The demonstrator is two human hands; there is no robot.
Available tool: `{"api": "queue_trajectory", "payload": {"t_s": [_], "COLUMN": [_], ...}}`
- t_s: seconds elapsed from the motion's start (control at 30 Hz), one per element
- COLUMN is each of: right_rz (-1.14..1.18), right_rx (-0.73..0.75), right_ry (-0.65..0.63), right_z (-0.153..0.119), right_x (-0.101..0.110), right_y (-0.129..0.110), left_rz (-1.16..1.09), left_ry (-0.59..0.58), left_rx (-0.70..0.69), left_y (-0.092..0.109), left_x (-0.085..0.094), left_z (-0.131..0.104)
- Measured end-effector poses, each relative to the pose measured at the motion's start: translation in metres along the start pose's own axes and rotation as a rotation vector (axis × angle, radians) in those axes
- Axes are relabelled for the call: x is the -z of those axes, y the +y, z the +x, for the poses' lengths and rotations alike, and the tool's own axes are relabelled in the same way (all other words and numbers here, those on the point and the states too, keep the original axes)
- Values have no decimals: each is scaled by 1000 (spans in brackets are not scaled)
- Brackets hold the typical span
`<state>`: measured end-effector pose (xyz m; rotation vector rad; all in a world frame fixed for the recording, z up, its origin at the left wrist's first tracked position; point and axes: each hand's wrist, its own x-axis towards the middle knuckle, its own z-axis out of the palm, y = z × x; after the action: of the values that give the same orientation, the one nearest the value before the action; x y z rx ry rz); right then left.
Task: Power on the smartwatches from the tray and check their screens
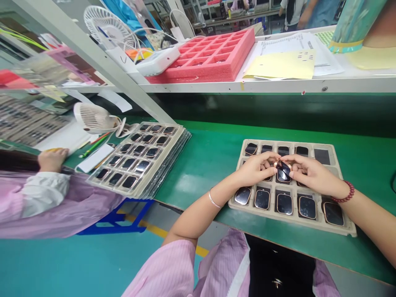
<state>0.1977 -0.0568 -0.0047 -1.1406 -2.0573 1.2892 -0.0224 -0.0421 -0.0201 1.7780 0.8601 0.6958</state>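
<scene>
A cream plastic tray [349, 225] lies on the green bench in front of me, its pockets holding several dark, gold-rimmed smartwatch faces. Over its middle, my left hand [259, 168] pinches the left side of a watch case [283, 172] with a glossy black face and gold rim. Thumb and fingers of my right hand [314, 173] close on the right side of the same case. Both hands hide some of the pockets in the middle row. In the tray's upper right pocket is a flat dark grey piece [322, 156].
A stack of clear trays [168, 154] with more watch faces stands to the left, near a white fan [95, 117]. A co-worker's hand [53, 159] rests farther left. The shelf above [278, 85] carries a red foam tray [198, 75] and papers [283, 65].
</scene>
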Motion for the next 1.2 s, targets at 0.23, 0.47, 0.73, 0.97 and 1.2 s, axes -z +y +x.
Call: {"api": "queue_trajectory", "payload": {"t_s": [0.23,0.47,0.73,0.97,1.2], "right_rz": [-14,-3,10,32,215], "right_rx": [-4,17,15,19,9], "right_ry": [-1,-2,1,17,32], "right_z": [0,-1,0,-1,-2], "right_x": [0,0,0,-1,0], "right_y": [0,3,4,7,6], "left_rz": [-1,7,-25,-87,-281], "left_ry": [4,3,3,10,33], "left_rx": [-3,-3,16,23,77], "left_y": [1,-1,2,-2,-4], "left_x": [0,-1,-1,-2,0], "left_z": [0,-1,0,-1,0]}}
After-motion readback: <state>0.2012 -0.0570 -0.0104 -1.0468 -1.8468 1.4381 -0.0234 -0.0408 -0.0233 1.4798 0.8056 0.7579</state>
